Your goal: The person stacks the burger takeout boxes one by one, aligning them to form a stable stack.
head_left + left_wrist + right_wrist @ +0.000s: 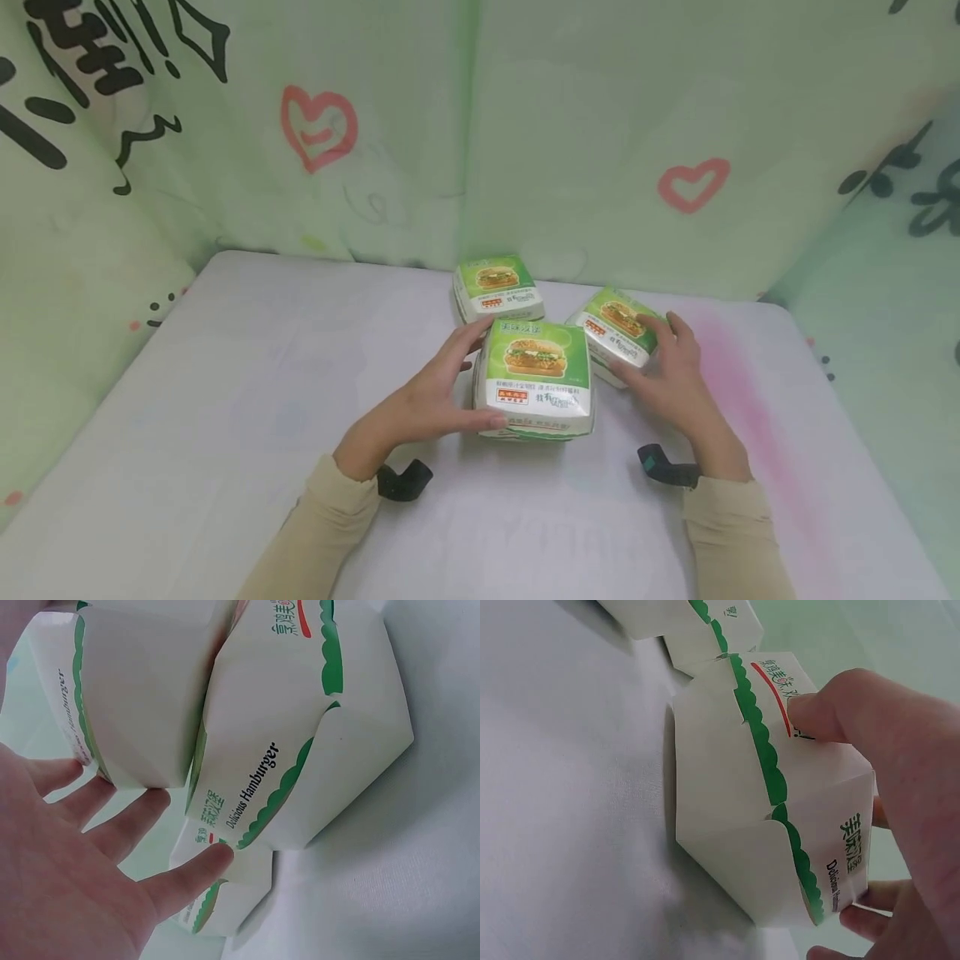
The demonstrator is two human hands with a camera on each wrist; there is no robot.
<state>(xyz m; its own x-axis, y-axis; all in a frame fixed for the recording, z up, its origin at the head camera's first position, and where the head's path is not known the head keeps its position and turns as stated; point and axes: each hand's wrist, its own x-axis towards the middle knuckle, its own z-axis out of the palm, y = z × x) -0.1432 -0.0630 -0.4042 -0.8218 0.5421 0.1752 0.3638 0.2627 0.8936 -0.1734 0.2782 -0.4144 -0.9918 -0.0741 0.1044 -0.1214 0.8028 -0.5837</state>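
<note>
In the head view, my left hand (420, 404) spans a green-and-white hamburger box (536, 367), thumb along its near side and fingers at its left and far side. The left wrist view shows this upper box (146, 690) on top of a second hamburger box (262, 776), which rests on the table. From the head, the upper box hides most of the lower one. My right hand (675, 379) grips another hamburger box (618, 329) to the right, thumb on its near side, fingers at its far right. That box (727, 750) sits angled on the tabletop.
Behind the stack stands one more hamburger box (498, 287), near the back edge of the white table (225, 400). A pale green curtain (600, 108) with painted hearts and black lettering surrounds the table. Black wrist mounts (405, 481) show beside both sleeves.
</note>
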